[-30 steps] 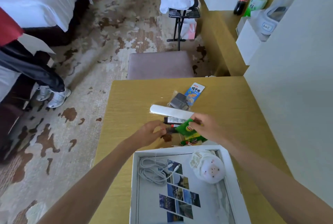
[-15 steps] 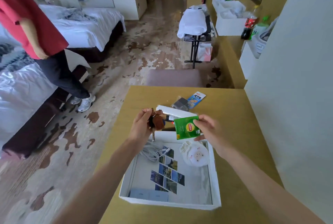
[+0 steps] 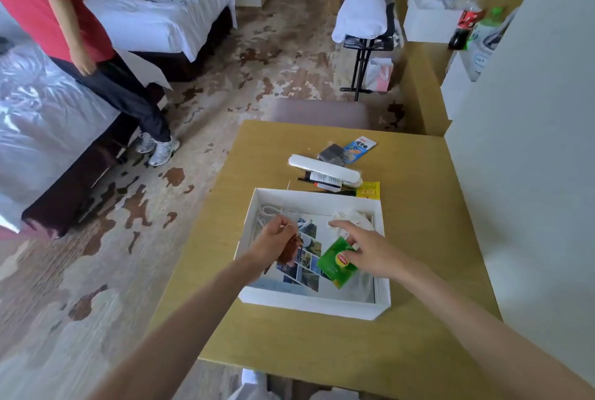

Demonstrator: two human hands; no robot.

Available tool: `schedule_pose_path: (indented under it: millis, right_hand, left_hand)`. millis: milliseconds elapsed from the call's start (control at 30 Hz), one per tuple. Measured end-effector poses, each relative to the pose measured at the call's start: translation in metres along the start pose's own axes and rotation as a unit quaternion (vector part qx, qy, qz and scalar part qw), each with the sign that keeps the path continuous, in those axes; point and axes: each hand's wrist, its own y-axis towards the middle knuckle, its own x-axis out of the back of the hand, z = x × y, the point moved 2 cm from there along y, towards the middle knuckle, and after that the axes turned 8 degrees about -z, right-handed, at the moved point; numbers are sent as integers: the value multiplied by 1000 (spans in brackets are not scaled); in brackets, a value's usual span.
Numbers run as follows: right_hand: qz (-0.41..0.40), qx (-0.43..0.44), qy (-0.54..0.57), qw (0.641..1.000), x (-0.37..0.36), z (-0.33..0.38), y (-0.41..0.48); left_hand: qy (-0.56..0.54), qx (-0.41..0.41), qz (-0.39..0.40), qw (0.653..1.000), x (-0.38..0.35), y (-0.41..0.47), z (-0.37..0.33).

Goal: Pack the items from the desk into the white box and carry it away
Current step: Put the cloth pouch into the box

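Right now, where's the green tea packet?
Head view: the green tea packet is over the right half of the white box, at the right hand, just right of the photo prints and the brown keychain in the left hand.

The desk (image 3: 418,238) has a matt, yellowish wood-grain top. The white box (image 3: 315,304) on it looks like smooth matt cardboard, and inside it lie glossy photo prints (image 3: 306,267), a smooth plastic-coated white cable (image 3: 267,211) and a soft white cloth pouch (image 3: 354,219). The green tea sachet (image 3: 336,262) is shiny printed film or coated paper and the brown charm (image 3: 289,249) looks fuzzy like plush, while at the far side of the box the long white case (image 3: 322,167) is smooth plastic and the blue snack packet (image 3: 360,145) and the yellow sachet (image 3: 368,190) are glossy.
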Motion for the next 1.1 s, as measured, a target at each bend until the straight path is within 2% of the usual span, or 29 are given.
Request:
schedule_pose_path:
  millis: [100,167,200,267,333,367,467,667,833,933,1000,1100]
  right_hand:
    - [27,-17,-42,999,-13,-5,-1]
    - [57,-13,-125,990,-19,-7,-5]
    - [68,4,-197,978,-21,-7,-7]
    - [69,58,-354,931,-27,-7,-11]
    - [59,93,-442,890,-35,-7,-15]
    - [55,97,-454,884,-38,-8,-16]
    - [68,71,-433,896,-45,-8,-17]
    - [134,-4,-445,885,-46,-5,-12]
    - [117,3,-422,899,-48,-3,-13]
    - [128,-19,-441,888,-43,2,-12]
    - [123,-12,-467,875,-39,7,-12]
    - [86,15,-475,876,-33,9,-13]
  left_hand:
    - [65,2,15,998,-4,4,1]
    - [103,9,45,994,-6,6,3]
    - [126,8,62,990,-6,7,4]
    - [173,-3,89,981,-7,9,5]
    - [204,-22,106,973,-7,12,6]
    - [214,-31,110,970,-7,14,5]
    - [235,-47,129,962,-6,22,3]
    - [309,-93,190,927,-11,39,4]
    - [333,-103,220,911,-20,56,13]
    - [350,-104,246,898,-25,60,18]
    - [381,-136,249,880,-27,60,21]
    - [475,-227,228,819,-32,63,23]
